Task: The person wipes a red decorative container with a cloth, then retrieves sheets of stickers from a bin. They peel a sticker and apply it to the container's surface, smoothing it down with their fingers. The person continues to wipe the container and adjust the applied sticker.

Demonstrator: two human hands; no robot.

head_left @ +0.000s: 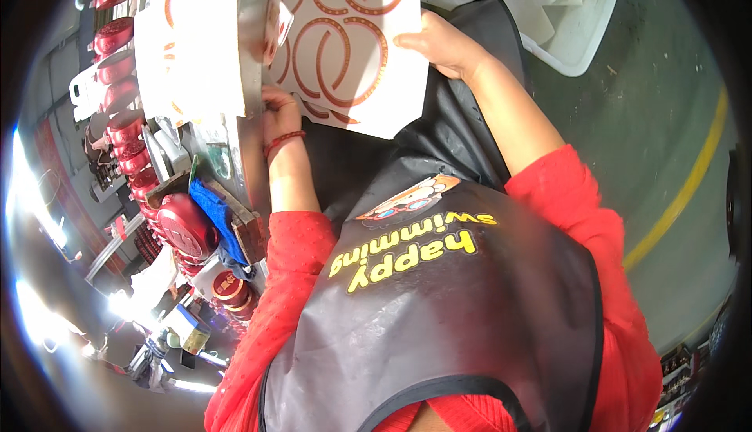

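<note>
My right hand (445, 46) grips the right edge of a white sheet printed with orange-red rings (364, 107), its thumb lying on top and its other fingers hidden beneath. The sheet is tilted over my dark apron (439, 307), beside the work table. At the sheet's left side, close against the table edge (252, 138), my left hand (280, 115) has its fingers curled in; what they hold, if anything, is hidden. A small white piece with red marks (278, 26) stands up between the sheet and the table.
More white printed sheets (192, 48) lie on the table. Beyond it runs a row of shiny red rounded pieces (125, 130). A blue cloth (215, 211) and a red round lid (186, 227) sit near my left arm. At the upper right stands a white plastic bin (576, 56).
</note>
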